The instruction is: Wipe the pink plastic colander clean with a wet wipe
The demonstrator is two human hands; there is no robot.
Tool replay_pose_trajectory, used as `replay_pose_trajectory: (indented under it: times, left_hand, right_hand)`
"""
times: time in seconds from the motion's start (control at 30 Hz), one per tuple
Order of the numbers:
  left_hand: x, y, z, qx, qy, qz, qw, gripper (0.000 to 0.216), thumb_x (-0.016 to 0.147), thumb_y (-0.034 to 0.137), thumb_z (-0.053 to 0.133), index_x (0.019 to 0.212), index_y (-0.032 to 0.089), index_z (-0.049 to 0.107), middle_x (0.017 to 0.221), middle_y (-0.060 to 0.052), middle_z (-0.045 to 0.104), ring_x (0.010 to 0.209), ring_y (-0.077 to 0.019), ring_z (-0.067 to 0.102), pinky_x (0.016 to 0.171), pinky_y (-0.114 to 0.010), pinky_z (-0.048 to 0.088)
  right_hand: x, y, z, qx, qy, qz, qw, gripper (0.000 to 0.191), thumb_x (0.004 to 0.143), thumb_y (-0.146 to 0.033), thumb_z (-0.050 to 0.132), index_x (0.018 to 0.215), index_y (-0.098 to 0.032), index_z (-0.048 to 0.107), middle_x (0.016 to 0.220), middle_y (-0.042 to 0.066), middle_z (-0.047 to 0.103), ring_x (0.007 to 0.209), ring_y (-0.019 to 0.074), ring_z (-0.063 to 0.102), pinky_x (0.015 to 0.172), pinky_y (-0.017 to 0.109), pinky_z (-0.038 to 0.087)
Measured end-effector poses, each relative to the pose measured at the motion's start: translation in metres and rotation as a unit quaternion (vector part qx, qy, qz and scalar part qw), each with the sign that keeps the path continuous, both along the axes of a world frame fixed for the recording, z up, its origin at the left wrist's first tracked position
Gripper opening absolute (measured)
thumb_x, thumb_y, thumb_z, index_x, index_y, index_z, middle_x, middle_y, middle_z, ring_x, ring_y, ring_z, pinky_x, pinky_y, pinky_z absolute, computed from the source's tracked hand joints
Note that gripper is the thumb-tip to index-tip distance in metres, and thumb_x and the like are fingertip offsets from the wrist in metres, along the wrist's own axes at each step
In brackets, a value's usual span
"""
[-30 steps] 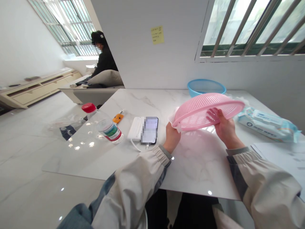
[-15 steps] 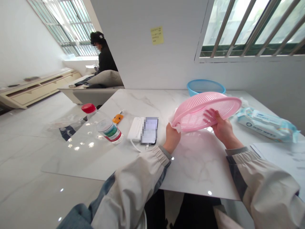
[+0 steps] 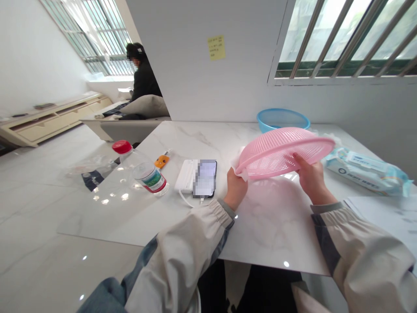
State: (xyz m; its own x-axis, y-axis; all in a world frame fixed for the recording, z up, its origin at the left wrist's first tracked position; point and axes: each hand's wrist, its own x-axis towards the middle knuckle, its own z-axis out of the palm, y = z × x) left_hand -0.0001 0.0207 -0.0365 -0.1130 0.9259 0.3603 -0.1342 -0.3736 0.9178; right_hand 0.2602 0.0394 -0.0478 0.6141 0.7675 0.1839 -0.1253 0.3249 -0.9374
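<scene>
Nearest us, two pale, soft-sleeved arms reach over the glossy white marble-patterned table (image 3: pixel 267 226). We see the left hand (image 3: pixel 235 188) closed on the near-left rim of the pink perforated plastic colander (image 3: pixel 280 150). It pinches a crumpled white sheet (image 3: pixel 237 167) against that rim, probably a wipe, though we cannot tell for certain. The right hand (image 3: pixel 311 177) clasps the colander at its right side, fingers tucked under the rim.

The colander is round and shallow, its wall a fine mesh of holes. It is held clear of the table, tilted, domed side up.

Left of the colander lie a dark flat phone (image 3: pixel 205 178) and a white oblong power bank (image 3: pixel 186 175), side by side. Further left are a clear plastic bottle with a red cap (image 3: pixel 143 169) and a small orange object (image 3: pixel 161 161). Right of the colander lies a soft pale-blue pack of wipes (image 3: pixel 365 169). Just behind it stands a round translucent blue plastic basin (image 3: pixel 282 118). Far beyond the colander, to the left, a person in dark clothes (image 3: pixel 143 82) sits by a barred window.
</scene>
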Motion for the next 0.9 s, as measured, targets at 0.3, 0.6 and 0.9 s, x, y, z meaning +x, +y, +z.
replay_pose_trajectory:
  times: [0.3,0.6,0.9]
  left_hand:
    - [-0.002,0.004,0.0,0.036,0.006,0.009,0.999,0.015,0.091,0.018,0.07,0.103,0.017,0.08,0.114,-0.015,0.089,0.118,-0.0327,0.084,0.107,-0.045,0.067]
    - [0.0,0.002,0.002,0.029,0.04,-0.006,0.999,0.018,0.09,0.02,0.077,0.107,0.019,0.083,0.107,-0.012,0.088,0.124,-0.0342,0.081,0.116,-0.049,0.062]
    - [0.0,-0.001,0.007,0.026,0.033,-0.019,0.999,0.018,0.089,0.026,0.083,0.106,0.02,0.083,0.107,-0.014,0.087,0.128,-0.0363,0.08,0.12,-0.052,0.06]
  right_hand:
    - [0.005,-0.013,0.03,0.104,-0.217,-0.185,0.953,0.048,0.078,-0.059,0.091,0.101,-0.016,0.087,0.089,0.008,0.078,0.093,0.0271,0.074,0.094,0.049,0.064]
    - [0.006,-0.009,0.021,0.08,-0.172,-0.152,0.97,0.047,0.077,-0.062,0.092,0.09,-0.018,0.082,0.077,0.002,0.071,0.074,0.02,0.067,0.087,0.047,0.066]
    - [0.001,-0.009,0.021,0.072,-0.093,-0.102,0.988,0.052,0.073,-0.066,0.098,0.089,-0.02,0.079,0.083,0.003,0.072,0.086,0.0224,0.072,0.098,0.051,0.069]
